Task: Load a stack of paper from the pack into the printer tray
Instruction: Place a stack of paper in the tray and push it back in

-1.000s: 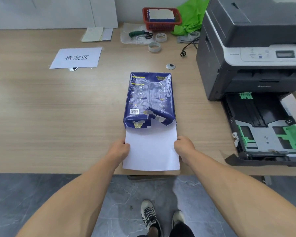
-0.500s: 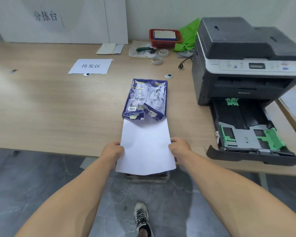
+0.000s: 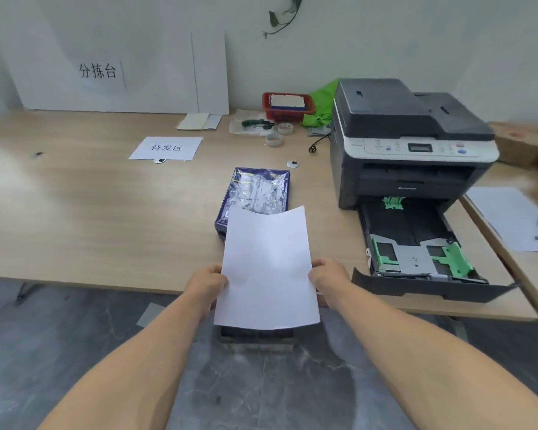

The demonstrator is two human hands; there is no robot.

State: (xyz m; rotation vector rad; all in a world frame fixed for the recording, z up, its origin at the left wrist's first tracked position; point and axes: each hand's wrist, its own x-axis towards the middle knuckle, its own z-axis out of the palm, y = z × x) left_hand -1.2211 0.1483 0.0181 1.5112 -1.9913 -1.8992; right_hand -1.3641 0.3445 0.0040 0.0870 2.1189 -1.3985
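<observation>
A white stack of paper (image 3: 266, 268) is lifted off the table near its front edge, its far end curling upward. My left hand (image 3: 207, 285) grips its left edge and my right hand (image 3: 328, 279) grips its right edge. Behind the stack, the dark blue paper pack (image 3: 257, 193) lies flat on the wooden table, its near end hidden by the sheets. To the right stands the grey printer (image 3: 407, 144). Its black paper tray (image 3: 416, 252) with green guides is pulled out toward me and holds no paper.
A labelled white sheet (image 3: 166, 148) lies at the left. Tape rolls (image 3: 274, 139), scissors and a red basket (image 3: 288, 105) sit at the back by the wall. A paper with a pen (image 3: 516, 218) lies on the table to the right of the printer.
The paper stack has slid fully out of the pack and risen off the table in both hands. The view has pulled back and tilted up, showing more of the wall.
</observation>
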